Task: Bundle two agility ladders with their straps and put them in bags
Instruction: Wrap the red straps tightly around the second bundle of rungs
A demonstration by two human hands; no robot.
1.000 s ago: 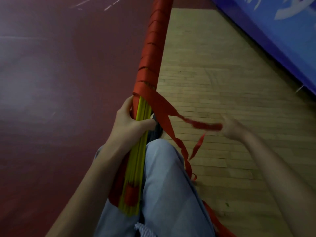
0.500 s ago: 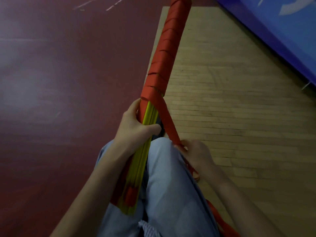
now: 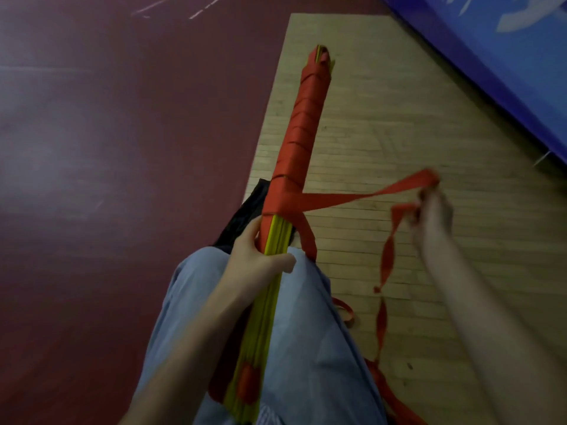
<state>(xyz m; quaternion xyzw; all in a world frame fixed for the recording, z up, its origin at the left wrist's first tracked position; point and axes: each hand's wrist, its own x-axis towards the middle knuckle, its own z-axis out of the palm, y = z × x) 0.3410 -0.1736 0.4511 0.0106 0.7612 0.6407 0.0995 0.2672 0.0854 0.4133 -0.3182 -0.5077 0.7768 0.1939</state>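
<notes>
The person sits with a knee (image 3: 294, 317) up, and the bundle of yellow rungs (image 3: 273, 265) lies along that leg, pointing away over the wood floor (image 3: 414, 133). The near half of the bundle is bare yellow. The far half is wrapped in red strap (image 3: 302, 130), turn after turn, right up to the tip.

Half a second ago the right hand was down by the knee, holding the strap low. Now it has swung out to the side and pulled the strap tight, so one more turn is laid on the bundle. I think the wrapping is about half done, and no bag is in use yet.

The left hand (image 3: 257, 256) is closed around the rungs just below the last red turn, thumb across the top. The right hand (image 3: 432, 216) is raised out to the right, arm stretched, fingers pinched on the strap. The loose tail (image 3: 387, 259) hangs twisted down to the floor.
</notes>
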